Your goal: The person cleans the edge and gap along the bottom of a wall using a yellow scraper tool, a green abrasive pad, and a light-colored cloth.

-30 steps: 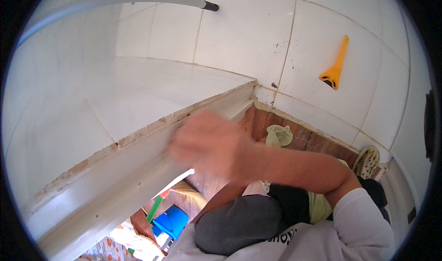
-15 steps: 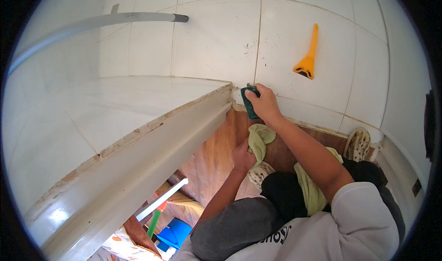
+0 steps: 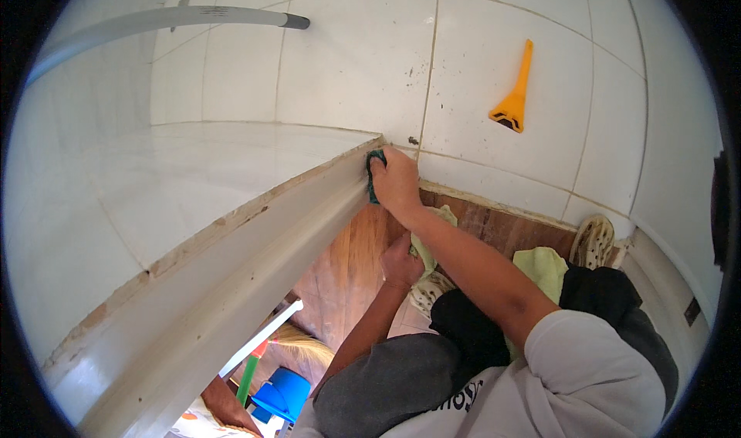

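Scrubbing the corner where the white ledge (image 3: pixel 255 245) meets the tiled wall (image 3: pixel 355 60). I keep my right hand (image 3: pixel 395 183) closed over the dark green scouring pad (image 3: pixel 373 174), pressed flat on the ledge's face, arm stretched forward; short firm strokes along the grimy seam seem best. My left hand (image 3: pixel 401 262) hangs lower, curled in a loose fist, apparently gripping nothing.
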